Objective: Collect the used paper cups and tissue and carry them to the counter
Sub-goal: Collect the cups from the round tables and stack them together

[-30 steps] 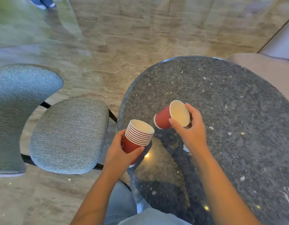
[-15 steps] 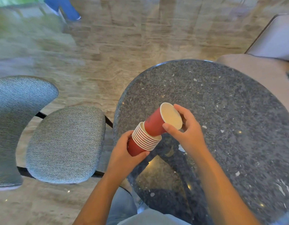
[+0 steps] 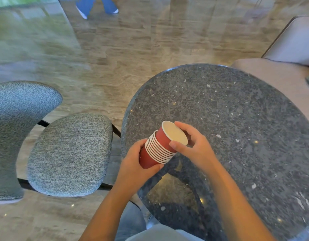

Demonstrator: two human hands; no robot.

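Blue denim of the wearer's own leg [image 3: 131, 221] shows at the bottom edge, between the two bare forearms; just above it the left hand [image 3: 133, 167] grasps the stack of red paper cups [image 3: 150, 155], fingers and thumb wrapped round the lowest cup's wall; the stack is tilted, its white rims pointing up and away to the right, and it is held in the air over the near left rim of the table [image 3: 237, 110]; the right hand [image 3: 197, 150] pinches the top cup [image 3: 165, 138] at its lip, thumb on the near side and fingers behind, with that cup seated partway in the stack and a band of its red wall standing proud of the rims below; the table is round, of dark speckled polished stone, and its top around the hands is bare apart from pale flecks; its left edge curves close to the grey fabric chair [image 3: 68, 153], whose dark frame bar reaches almost to the rim, leaving only a narrow strip of floor [image 3: 133, 49] between seat and table; beyond both, the pale stone-look floor lies wide and open; a beige sofa [image 3: 272, 75] sits just beside the table's far right edge; at the top edge are another person's legs [image 3: 96, 6] in blue trousers.
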